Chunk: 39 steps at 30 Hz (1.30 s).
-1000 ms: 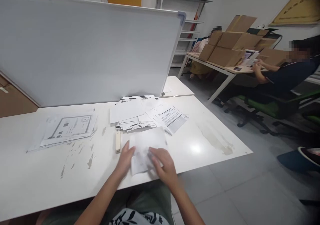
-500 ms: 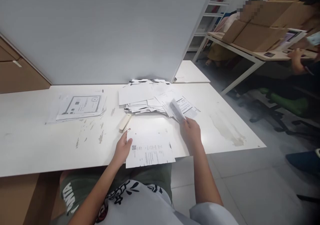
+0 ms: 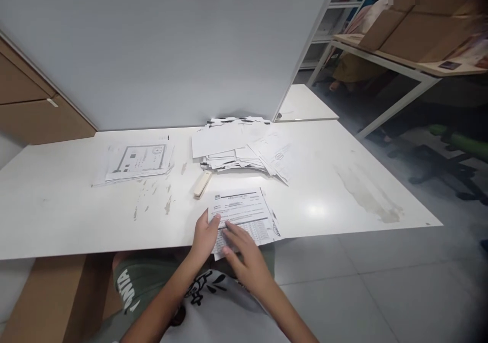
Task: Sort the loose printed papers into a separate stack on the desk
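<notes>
A printed sheet (image 3: 246,216) lies at the near edge of the white table (image 3: 76,216), on top of other sheets. My left hand (image 3: 205,235) rests on its left edge with the thumb over the paper. My right hand (image 3: 244,254) lies flat on its lower part, fingers stretched out. A cream stapler (image 3: 202,183) lies just beyond the sheet to the left. Behind it sits a loose pile of papers (image 3: 240,147).
A second stack of papers (image 3: 135,162) lies at the left of the table. A large whiteboard (image 3: 163,48) stands along the table's far edge. At the right are another table with cardboard boxes (image 3: 412,28), a green chair (image 3: 457,145) and open floor.
My right hand took a printed sheet from the pile and laid it on the sheet in front of me; both hands now rest on it. The view has tilted down.
</notes>
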Motion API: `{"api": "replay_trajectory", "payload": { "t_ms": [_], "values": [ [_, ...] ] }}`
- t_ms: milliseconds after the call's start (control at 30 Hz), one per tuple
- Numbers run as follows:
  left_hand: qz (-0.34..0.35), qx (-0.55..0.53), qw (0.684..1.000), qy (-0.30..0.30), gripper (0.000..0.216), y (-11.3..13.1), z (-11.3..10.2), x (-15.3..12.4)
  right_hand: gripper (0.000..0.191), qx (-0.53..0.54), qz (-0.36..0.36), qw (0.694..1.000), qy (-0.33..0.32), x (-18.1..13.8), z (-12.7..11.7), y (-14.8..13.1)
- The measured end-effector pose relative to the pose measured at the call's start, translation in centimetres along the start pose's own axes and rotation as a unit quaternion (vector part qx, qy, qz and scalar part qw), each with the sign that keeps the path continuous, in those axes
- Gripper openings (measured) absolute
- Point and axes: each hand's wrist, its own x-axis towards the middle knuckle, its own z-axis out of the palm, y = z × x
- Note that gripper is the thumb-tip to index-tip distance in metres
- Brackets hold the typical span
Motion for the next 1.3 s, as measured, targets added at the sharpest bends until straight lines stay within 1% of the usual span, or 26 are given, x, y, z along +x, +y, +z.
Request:
{"api": "replay_trajectory", "payload": {
  "t_ms": [33, 67, 100, 133, 167, 200, 233, 300, 333, 367, 400, 467, 500, 567, 633, 667, 733, 800, 867, 933, 1000, 1033, 1067, 1133, 1200, 1300],
  "values": [
    [0.011, 0.008, 1.000, -0.002, 0.043, 0.2, -0.6, 0.1, 0.037, 0.012, -0.006, 0.999, 0.036, 0.6, -1.2, 0.5],
    [0.026, 0.017, 1.000, -0.004, 0.042, 0.4, -1.2, 0.2, 0.038, 0.015, -0.004, 0.996, 0.089, 1.4, -2.6, 1.0],
    [0.042, 0.027, 0.999, -0.006, 0.040, 0.7, -1.9, 0.4, 0.044, 0.012, 0.006, 0.988, 0.153, 2.2, -4.0, 1.7],
    [0.059, 0.038, 0.998, -0.008, 0.039, 1.0, -2.6, 0.5, 0.055, 0.008, 0.022, 0.977, 0.210, 3.2, -5.5, 2.4],
    [0.075, 0.050, 0.996, -0.009, 0.038, 1.3, -3.3, 0.6, 0.066, 0.022, 0.037, 0.971, 0.234, 4.0, -6.7, 3.1],
    [0.091, 0.064, 0.994, -0.011, 0.036, 1.5, -4.0, 0.7, 0.071, 0.062, 0.047, 0.973, 0.218, 4.8, -7.7, 3.8],
    [0.111, 0.080, 0.990, -0.019, 0.035, 1.8, -4.6, 0.8, 0.069, 0.119, 0.058, 0.975, 0.180, 5.3, -8.4, 4.4],
    [0.162, 0.121, 0.978, -0.055, 0.032, 2.1, -5.7, 0.8, 0.045, 0.234, 0.071, 0.964, 0.102, 5.7, -8.7, 5.2],
    [0.189, 0.140, 0.969, -0.075, 0.031, 2.2, -6.2, 0.7, 0.031, 0.272, 0.072, 0.955, 0.089, 5.6, -8.4, 5.5],
    [0.212, 0.158, 0.960, -0.095, 0.030, 2.2, -6.6, 0.6, 0.022, 0.293, 0.064, 0.949, 0.100, 5.2, -7.9, 5.8],
    [0.227, 0.173, 0.952, -0.112, 0.030, 2.0, -7.0, 0.5, 0.018, 0.304, 0.049, 0.943, 0.126, 4.7, -7.3, 6.0],
    [0.233, 0.194, 0.941, -0.149, 0.034, 1.6, -7.4, 0.2, 0.018, 0.315, 0.023, 0.933, 0.175, 3.6, -6.0, 6.4],
    [0.226, 0.202, 0.938, -0.171, 0.036, 1.4, -7.4, 0.1, 0.021, 0.315, 0.025, 0.930, 0.188, 3.1, -5.5, 6.7],
    [0.210, 0.209, 0.931, -0.213, 0.041, 1.1, -7.2, -0.2, 0.033, 0.298, 0.053, 0.937, 0.176, 2.3, -5.0, 7.1],
    [0.201, 0.208, 0.930, -0.227, 0.035, 0.9, -6.8, -0.6, 0.039, 0.257, 0.099, 0.950, 0.145, 1.7, -5.3, 7.2],
    [0.196, 0.210, 0.932, -0.223, 0.029, 1.0, -6.6, -0.9, 0.040, 0.238, 0.128, 0.953, 0.136, 1.4, -5.7, 7.2],
    [0.164, 0.211, 0.943, -0.201, 0.023, 1.1, -6.4, -1.5, 0.041, 0.217, 0.201, 0.949, 0.112, 1.1, -6.6, 6.9],
    [0.100, 0.187, 0.959, -0.188, 0.024, 1.1, -6.7, -2.1, 0.044, 0.212, 0.269, 0.938, 0.051, 1.0, -7.3, 6.3],
    [0.024, 0.159, 0.970, -0.181, 0.022, 0.9, -7.4, -2.3, 0.046, 0.211, 0.306, 0.928, -0.024, 1.2, -7.4, 5.8],
    [-0.038, 0.169, 0.975, -0.138, 0.021, 0.6, -8.4, -2.0, 0.046, 0.223, 0.325, 0.917, -0.061, 1.7, -6.7, 5.3],
    [-0.074, 0.204, 0.973, -0.074, 0.025, 0.3, -9.6, -1.3, 0.045, 0.257, 0.342, 0.902, -0.068, 2.3, -5.5, 4.7],
    [-0.083, 0.220, 0.970, -0.055, 0.026, 0.3, -10.2, -0.9, 0.044, 0.278, 0.352, 0.891, -0.071, 2.5, -4.8, 4.4],
    [-0.085, 0.232, 0.968, -0.049, 0.027, 0.3, -10.7, -0.4, 0.042, 0.297, 0.361, 0.881, -0.070, 2.8, -4.1, 4.1],
    [-0.080, 0.258, 0.961, -0.052, 0.027, 0.5, -11.6, 0.4, 0.040, 0.323, 0.377, 0.866, -0.063, 3.1, -2.9, 3.6],
    [-0.066, 0.293, 0.952, -0.048, 0.026, 0.8, -11.9, 1.0, 0.039, 0.329, 0.383, 0.861, -0.054, 3.3, -2.1, 3.4],
    [-0.045, 0.356, 0.933, -0.030, 0.023, 1.5, -11.7, 1.7, 0.038, 0.323, 0.387, 0.863, -0.042, 3.6, -1.8, 3.4]
  ]
}}
